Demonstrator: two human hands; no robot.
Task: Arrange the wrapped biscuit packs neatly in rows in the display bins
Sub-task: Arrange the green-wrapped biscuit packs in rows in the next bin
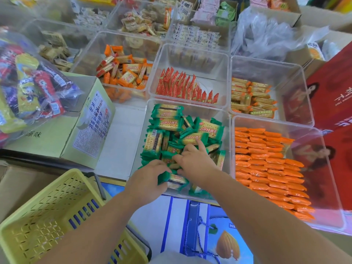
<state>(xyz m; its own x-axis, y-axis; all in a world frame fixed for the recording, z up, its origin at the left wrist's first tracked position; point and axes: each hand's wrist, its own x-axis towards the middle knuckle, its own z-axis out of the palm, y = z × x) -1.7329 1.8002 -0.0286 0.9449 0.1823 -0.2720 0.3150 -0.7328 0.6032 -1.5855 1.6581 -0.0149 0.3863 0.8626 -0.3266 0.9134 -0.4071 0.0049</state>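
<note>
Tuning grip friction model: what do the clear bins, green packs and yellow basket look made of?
The clear bins: rigid transparent plastic, probably acrylic, glossy; contents show through the walls, edges catch light.
The green packs: thin printed plastic film, shiny, with crimped ends and glare streaks.
The yellow basket: moulded opaque plastic, matte-ish, slotted walls.

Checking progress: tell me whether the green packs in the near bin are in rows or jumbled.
Jumbled. The green packs lie at mixed angles, some flat, some on edge, overlapping; no rows show.
</note>
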